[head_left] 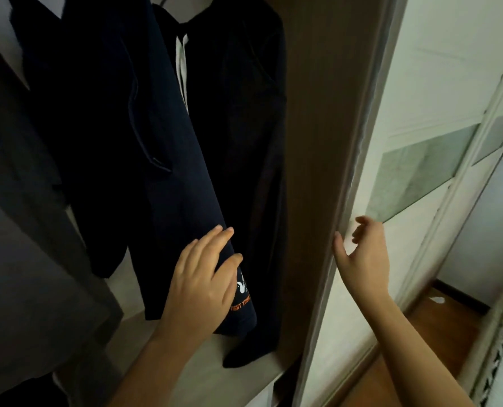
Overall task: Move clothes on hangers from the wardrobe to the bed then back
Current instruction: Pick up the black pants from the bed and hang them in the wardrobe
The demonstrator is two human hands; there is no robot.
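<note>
Several dark garments hang inside the open wardrobe. A navy garment (pixel 168 177) with orange and white print near its hem hangs in the middle. My left hand (pixel 203 277) lies flat against its lower part, fingers straight. A black garment (pixel 238 142) hangs to its right, a grey jacket (pixel 18 186) at the far left. My right hand (pixel 361 254) is at the edge of the white sliding door (pixel 414 92), thumb by the frame and fingers loosely curved, holding nothing. The hangers are out of sight above.
The wardrobe's brown side panel (pixel 317 113) stands between the clothes and the door. A pale shelf (pixel 215 362) lies under the hanging hems. Wooden floor (pixel 438 324) shows at the lower right, with a white patterned edge (pixel 502 348) beside it.
</note>
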